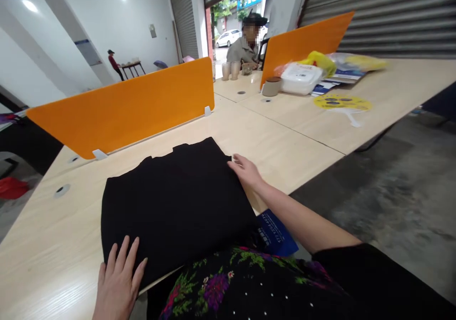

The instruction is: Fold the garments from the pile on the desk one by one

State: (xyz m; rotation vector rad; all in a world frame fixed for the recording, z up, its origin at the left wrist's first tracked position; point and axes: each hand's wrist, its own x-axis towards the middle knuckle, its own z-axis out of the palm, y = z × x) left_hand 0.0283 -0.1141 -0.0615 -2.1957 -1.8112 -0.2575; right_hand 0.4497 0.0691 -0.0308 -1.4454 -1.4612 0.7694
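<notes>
A folded black garment point(174, 206) lies flat on the wooden table in front of me. My left hand point(119, 277) rests palm down on its near left corner, fingers spread. At the far right edge of the cloth, my right hand point(245, 170) has its thumb and fingers closed around a small piece of the fabric. Sticking out from under the near right side is a blue printed card or bag point(280, 234). My lap, in flowered black cloth, is below the table edge.
Orange dividers point(135, 106) point(309, 40) stand on the table point(263, 130). To the right are a yellow hand fan point(342, 103), a white plastic box point(301, 78), a roll of tape point(271, 86) and plastic bags point(320, 62). A person point(245, 44) sits beyond, near cups point(231, 70).
</notes>
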